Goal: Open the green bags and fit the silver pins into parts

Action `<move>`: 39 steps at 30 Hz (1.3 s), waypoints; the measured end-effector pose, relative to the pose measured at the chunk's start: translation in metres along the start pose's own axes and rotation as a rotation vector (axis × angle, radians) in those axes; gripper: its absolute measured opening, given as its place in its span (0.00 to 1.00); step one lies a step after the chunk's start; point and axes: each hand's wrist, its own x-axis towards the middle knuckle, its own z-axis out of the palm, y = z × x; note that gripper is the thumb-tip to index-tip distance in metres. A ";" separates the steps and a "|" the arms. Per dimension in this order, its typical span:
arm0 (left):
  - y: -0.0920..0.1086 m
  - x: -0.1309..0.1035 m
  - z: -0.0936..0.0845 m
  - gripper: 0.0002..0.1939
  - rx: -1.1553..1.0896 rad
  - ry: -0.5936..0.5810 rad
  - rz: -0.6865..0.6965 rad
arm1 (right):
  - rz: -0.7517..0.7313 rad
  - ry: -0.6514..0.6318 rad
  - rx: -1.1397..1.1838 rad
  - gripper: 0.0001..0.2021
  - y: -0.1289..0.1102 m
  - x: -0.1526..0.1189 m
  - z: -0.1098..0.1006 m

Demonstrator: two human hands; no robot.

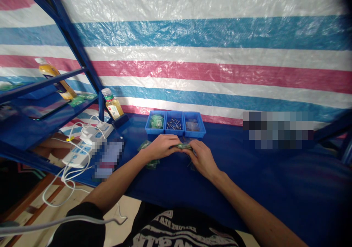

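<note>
My left hand (165, 146) and my right hand (202, 159) meet over the blue table, fingers closed on the two ends of a small green plastic packet (184, 146). Its contents are too small to make out. Other green packets (153, 164) lie beside and beneath my left wrist. Something thin and clear, partly hidden, is under my right hand. Just beyond my hands, three blue bins stand in a row: the left bin (154, 131) holds green packets, the middle bin (173, 132) short metal pins or screws, the right bin (195, 134) clear pieces or bags.
To the left are a white power strip (78, 155) with tangled cables, a blurred-out phone-like object (110, 159) and a small yellow drink bottle (113, 105). A larger orange bottle (56, 79) leans on the blue shelf. Striped sheeting (192, 52) hangs behind the table.
</note>
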 end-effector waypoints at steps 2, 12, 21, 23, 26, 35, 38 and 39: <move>0.001 0.000 -0.001 0.15 -0.007 0.003 0.001 | -0.002 0.005 -0.007 0.16 0.000 0.000 0.000; 0.001 -0.001 -0.003 0.14 -0.052 0.019 -0.027 | -0.007 -0.006 -0.022 0.18 -0.003 0.001 -0.002; -0.003 -0.002 -0.003 0.15 -0.040 -0.016 -0.032 | -0.017 -0.034 0.061 0.10 -0.010 0.001 -0.002; -0.004 -0.002 -0.003 0.17 -0.006 -0.028 -0.029 | -0.015 -0.043 0.098 0.07 -0.012 0.002 -0.003; -0.005 -0.002 -0.003 0.20 0.034 -0.042 -0.005 | -0.032 -0.065 0.106 0.08 -0.011 0.003 -0.005; 0.001 -0.001 -0.003 0.15 -0.017 0.007 0.016 | -0.048 -0.047 0.102 0.11 -0.008 0.001 -0.006; 0.001 -0.001 -0.003 0.14 -0.027 0.018 -0.004 | -0.045 -0.030 0.094 0.10 -0.006 0.000 -0.006; 0.000 -0.001 -0.003 0.12 -0.026 0.021 -0.005 | -0.046 -0.029 0.091 0.10 -0.006 0.000 -0.005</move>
